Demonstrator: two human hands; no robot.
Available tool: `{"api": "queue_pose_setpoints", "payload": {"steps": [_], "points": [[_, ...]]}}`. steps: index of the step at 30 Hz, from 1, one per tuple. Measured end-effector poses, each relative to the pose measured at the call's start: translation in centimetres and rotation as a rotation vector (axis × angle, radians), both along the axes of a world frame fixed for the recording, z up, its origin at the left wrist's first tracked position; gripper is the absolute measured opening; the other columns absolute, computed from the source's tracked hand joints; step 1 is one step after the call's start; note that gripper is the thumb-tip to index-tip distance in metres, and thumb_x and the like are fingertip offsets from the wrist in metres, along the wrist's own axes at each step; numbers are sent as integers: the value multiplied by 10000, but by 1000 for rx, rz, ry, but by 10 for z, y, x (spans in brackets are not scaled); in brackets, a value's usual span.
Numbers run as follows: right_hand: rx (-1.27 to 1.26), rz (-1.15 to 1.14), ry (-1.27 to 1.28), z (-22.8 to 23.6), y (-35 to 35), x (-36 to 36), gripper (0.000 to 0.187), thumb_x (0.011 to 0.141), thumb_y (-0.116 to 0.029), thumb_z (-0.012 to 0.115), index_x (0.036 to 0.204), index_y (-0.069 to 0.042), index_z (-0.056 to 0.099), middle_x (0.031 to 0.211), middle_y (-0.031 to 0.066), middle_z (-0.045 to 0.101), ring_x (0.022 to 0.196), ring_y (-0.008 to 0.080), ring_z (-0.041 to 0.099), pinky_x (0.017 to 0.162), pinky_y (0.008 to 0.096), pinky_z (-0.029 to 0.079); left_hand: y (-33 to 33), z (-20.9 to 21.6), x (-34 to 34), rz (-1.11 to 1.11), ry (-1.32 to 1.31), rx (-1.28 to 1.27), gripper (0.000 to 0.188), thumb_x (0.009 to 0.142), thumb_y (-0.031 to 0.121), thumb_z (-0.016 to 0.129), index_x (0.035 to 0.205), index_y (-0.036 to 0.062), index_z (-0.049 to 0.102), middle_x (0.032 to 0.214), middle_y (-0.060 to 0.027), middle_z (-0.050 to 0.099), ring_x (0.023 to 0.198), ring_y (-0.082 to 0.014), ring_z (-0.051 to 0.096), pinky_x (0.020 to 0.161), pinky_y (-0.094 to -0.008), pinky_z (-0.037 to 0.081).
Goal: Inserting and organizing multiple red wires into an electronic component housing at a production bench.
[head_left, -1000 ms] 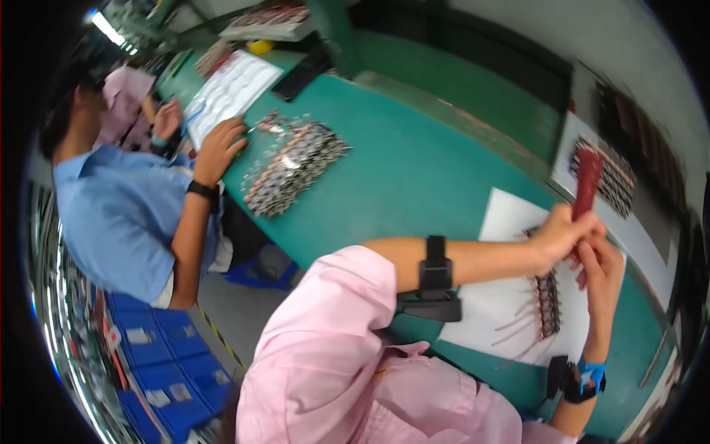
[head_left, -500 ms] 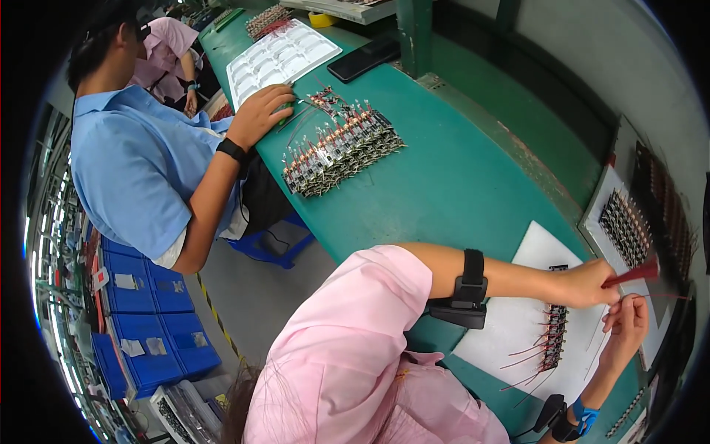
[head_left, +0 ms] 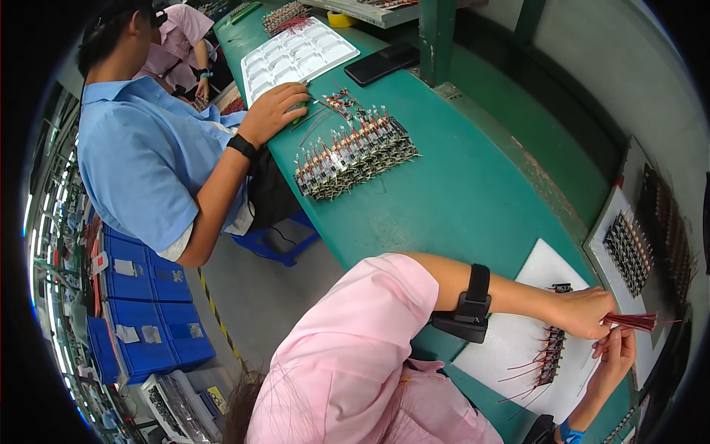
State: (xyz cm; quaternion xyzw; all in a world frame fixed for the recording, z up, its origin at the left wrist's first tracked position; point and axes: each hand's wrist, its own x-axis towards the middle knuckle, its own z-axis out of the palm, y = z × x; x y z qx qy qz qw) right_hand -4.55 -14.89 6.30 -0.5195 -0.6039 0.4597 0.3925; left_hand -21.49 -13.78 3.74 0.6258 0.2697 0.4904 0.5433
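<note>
A bundle of thin red wires [head_left: 637, 321] sticks out to the right from my left hand [head_left: 588, 312], which is closed around it. Just below, my right hand [head_left: 614, 358] has its fingertips bent together close to the bundle; whatever is between them is too small to make out. Beneath my hands a white foam sheet [head_left: 510, 343] lies at a slant. On it stands a row of small black circuit boards [head_left: 551, 357], with red and dark wires trailing out to the left. My left forearm and hand cover part of that row.
A stand at the right holds a white board with black parts [head_left: 629, 251]. On the green table [head_left: 458, 185], a larger group of circuit boards [head_left: 355, 157] sits beside a co-worker's hand [head_left: 277, 111]. Farther off are a white compartment tray [head_left: 299, 55] and a black phone [head_left: 382, 64].
My left hand has moved slightly down with the wire bundle. My right hand has moved a little down and left. The whole view has shifted slightly.
</note>
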Motion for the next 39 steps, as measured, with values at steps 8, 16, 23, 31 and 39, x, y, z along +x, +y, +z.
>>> {"api": "queue_pose_setpoints", "payload": {"steps": [8, 16, 23, 31, 39], "points": [[0, -21, -104, -7, 23, 23, 157, 813, -132, 503, 856, 18, 516, 681, 33, 525, 519, 64, 433, 455, 178, 327, 35, -5, 16, -89, 143, 115, 142, 646, 77, 491, 662, -19, 595, 612, -137, 593, 589, -259, 586, 538, -339, 444], [-226, 240, 271, -46, 89, -17, 145, 771, -115, 520, 739, 26, 510, 607, 76, 526, 455, 119, 462, 440, 220, 372, 63, -18, -17, 82, 421, -184, 159, 705, 138, 528, 682, -10, 580, 495, -32, 470, 426, -74, 399, 406, -256, 334], [-223, 104, 278, -49, 83, 90, 132, 778, -114, 518, 717, 4, 517, 600, 59, 527, 452, 99, 463, 436, 208, 371, 93, -28, 86, -121, 430, -206, 156, 689, 165, 564, 613, 28, 563, 492, 20, 436, 426, -53, 361, 387, -216, 264], [-80, -2, 270, -52, 73, 137, 105, 770, -92, 544, 733, 6, 532, 597, 55, 534, 458, 94, 477, 425, 195, 364, 109, -33, 138, -345, 321, -427, 191, 685, 184, 599, 620, 7, 567, 534, 8, 476, 465, -56, 393, 420, -215, 286], [-49, -62, 283, -58, 74, 136, 103, 762, -85, 554, 730, 11, 534, 588, 57, 534, 452, 96, 477, 417, 198, 364, 104, -38, 143, -229, 369, -151, 167, 711, 157, 570, 673, -3, 597, 536, 0, 495, 478, -73, 408, 433, -233, 306]]}}
